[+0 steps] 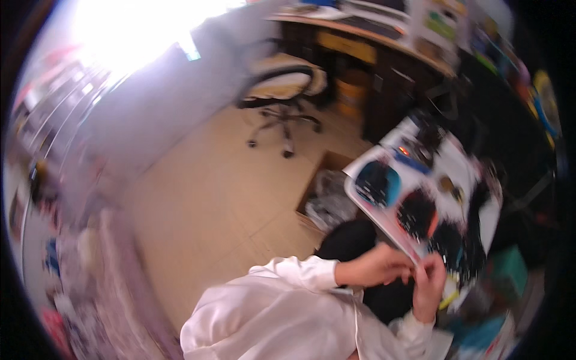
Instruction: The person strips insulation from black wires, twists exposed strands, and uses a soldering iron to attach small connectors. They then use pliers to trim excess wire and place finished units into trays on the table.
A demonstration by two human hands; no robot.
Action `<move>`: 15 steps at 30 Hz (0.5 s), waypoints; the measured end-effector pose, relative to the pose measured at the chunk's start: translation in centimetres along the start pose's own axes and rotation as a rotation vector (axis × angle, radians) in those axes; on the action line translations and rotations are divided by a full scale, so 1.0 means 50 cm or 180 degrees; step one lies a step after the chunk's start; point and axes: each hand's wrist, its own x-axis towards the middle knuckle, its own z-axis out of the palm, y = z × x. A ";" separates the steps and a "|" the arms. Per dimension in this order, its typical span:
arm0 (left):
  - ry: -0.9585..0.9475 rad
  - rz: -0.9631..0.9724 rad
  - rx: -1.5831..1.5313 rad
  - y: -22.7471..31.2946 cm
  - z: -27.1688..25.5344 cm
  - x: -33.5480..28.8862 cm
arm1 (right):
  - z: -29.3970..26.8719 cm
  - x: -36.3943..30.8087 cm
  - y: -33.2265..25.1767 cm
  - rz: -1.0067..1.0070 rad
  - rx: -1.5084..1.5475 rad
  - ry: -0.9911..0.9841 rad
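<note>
My left hand (385, 264) and my right hand (428, 281) meet at the near edge of a small white table (384, 217), fingers pinched close together. Whatever sits between the fingertips is too small and blurred to name. Just beyond the hands, dark glossy pieces lie heaped on the tabletop. One heap rests on a round blue dish (393, 183). Beside it, more dark pieces (415, 215) cover something round with an orange-red rim. Long black strands (477, 225) hang along the table's right side.
A cardboard box (309, 201) with crumpled clear plastic stands on the floor left of the table. Farther off are a wheeled office chair (279, 90) and a dark desk (384, 99). A teal box (509, 273) is at the right, a bed-like pink cover (114, 282) at the left.
</note>
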 end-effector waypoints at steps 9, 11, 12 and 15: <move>0.0141 0.0810 0.0229 -0.044 0.007 -0.021 | 0.050 -0.023 0.028 0.1174 0.2500 -0.0640; -0.0021 0.0705 0.0096 -0.048 0.008 -0.023 | 0.053 -0.028 0.030 0.1150 0.2485 -0.1030; -0.0025 0.0879 0.0170 -0.048 0.007 -0.021 | 0.048 -0.033 0.030 0.0979 0.2603 -0.1190; 0.0032 0.0728 0.0493 -0.053 0.011 -0.015 | 0.024 -0.035 0.045 0.1261 0.2435 -0.0492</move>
